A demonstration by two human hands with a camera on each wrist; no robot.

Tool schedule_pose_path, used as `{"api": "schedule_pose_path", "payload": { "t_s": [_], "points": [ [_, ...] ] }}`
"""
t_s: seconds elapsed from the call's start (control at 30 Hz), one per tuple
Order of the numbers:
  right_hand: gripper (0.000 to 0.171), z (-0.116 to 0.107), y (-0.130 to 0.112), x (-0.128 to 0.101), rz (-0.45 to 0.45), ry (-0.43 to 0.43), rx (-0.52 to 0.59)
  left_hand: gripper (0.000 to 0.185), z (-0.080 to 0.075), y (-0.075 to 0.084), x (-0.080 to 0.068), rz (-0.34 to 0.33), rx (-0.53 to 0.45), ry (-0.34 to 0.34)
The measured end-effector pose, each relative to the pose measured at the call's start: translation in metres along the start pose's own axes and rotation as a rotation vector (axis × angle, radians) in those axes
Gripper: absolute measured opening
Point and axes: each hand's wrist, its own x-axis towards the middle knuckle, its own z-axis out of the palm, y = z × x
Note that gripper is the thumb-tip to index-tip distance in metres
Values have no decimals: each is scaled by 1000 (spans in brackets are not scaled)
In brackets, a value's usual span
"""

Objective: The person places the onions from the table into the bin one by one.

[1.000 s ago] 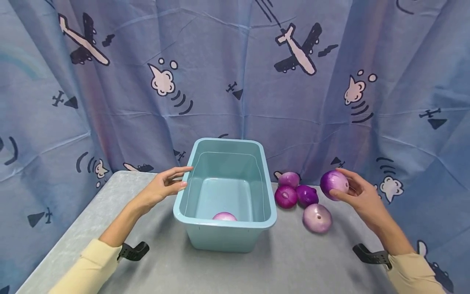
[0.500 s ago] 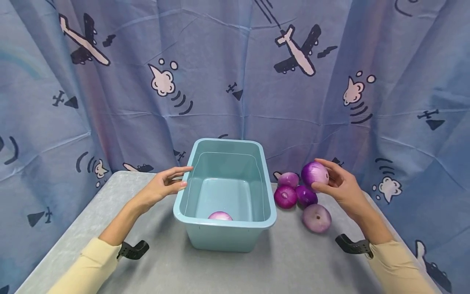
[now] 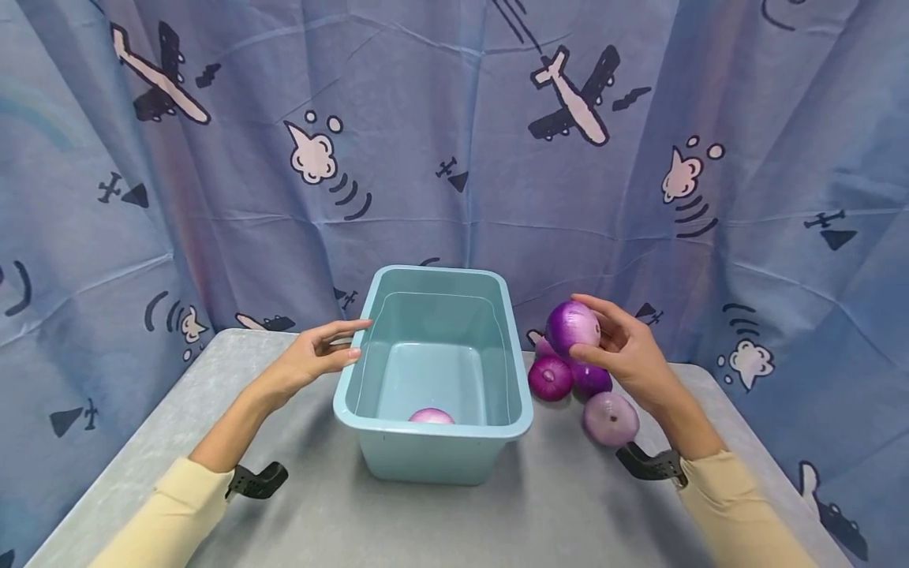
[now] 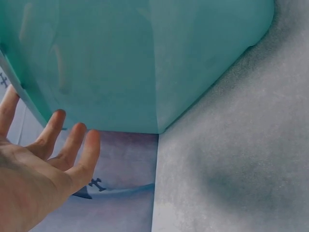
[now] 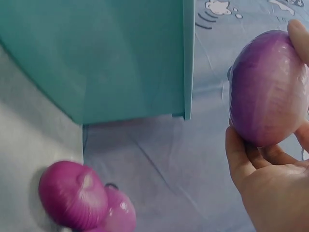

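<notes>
A purple onion [image 3: 572, 327] is gripped between the thumb and fingers of my right hand [image 3: 632, 355], raised above the other onions right of the bin. The right wrist view shows that same onion [image 5: 265, 89] close up, with fingers around its lower side. My left hand [image 3: 305, 364] touches the left rim of the teal plastic bin [image 3: 435, 431] with its fingertips, fingers loosely extended. In the left wrist view, the fingers [image 4: 87, 154] are spread beside the bin wall. One onion [image 3: 432, 416] lies inside the bin near its front wall, mostly hidden by the rim.
On the table [image 3: 454, 525] right of the bin sit a magenta onion [image 3: 550, 379], a dark purple onion [image 3: 591, 380] and a pale onion [image 3: 611, 420]. Another onion [image 3: 543, 347] behind them is partly covered by the held one. A blue patterned curtain [image 3: 412, 142] hangs behind.
My right hand has moved left with the onion, from the right of the group to above it, nearer the bin. My left hand has stayed at the rim.
</notes>
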Motion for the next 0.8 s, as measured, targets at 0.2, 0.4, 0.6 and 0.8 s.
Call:
{"api": "schedule_pose_path", "payload": {
  "t_s": [0.2,0.4,0.6,0.8],
  "points": [
    [68,17,-4,12,-37,-38,51,56,0,-1,-1,8,-8,2],
    [68,32,-8,21,-55,-73,119,57,0,-1,-2,5,-10,0],
    [70,47,-11,27,-51,-105,127,56,1,-2,-2,5,-2,1],
    [71,60,-14,33,-74,-167,139,55,1,-2,-1,10,-1,4]
  ]
}}
